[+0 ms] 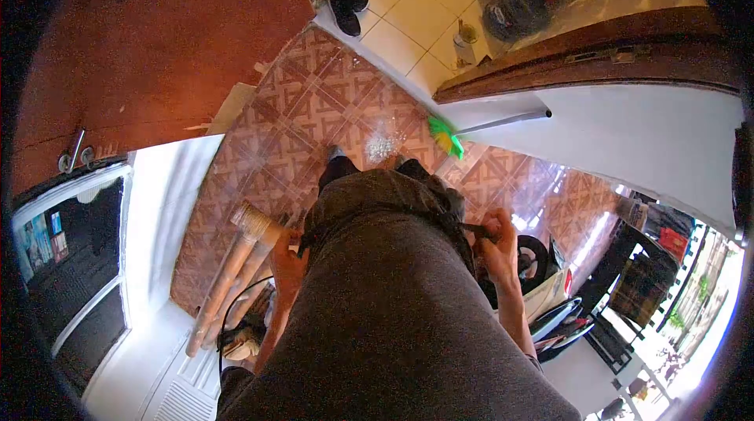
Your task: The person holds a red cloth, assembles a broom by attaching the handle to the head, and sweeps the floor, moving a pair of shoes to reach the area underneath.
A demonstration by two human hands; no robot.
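Dark fabric is gathered round the waist of the person wearing the camera, below a grey shirt. My left hand is at the left side of the waist, beside a dark strap; its fingers are partly hidden by the clothing. On the right, my right hand is closed round the end of a dark strap that runs from the waist. A small pile of whitish debris lies on the patterned floor in front of the feet.
A green broom leans by the white wall. Brown poles stand at left, under a wooden door. Dark shoes sit on the yellowish tiles. Cluttered items stand at lower right.
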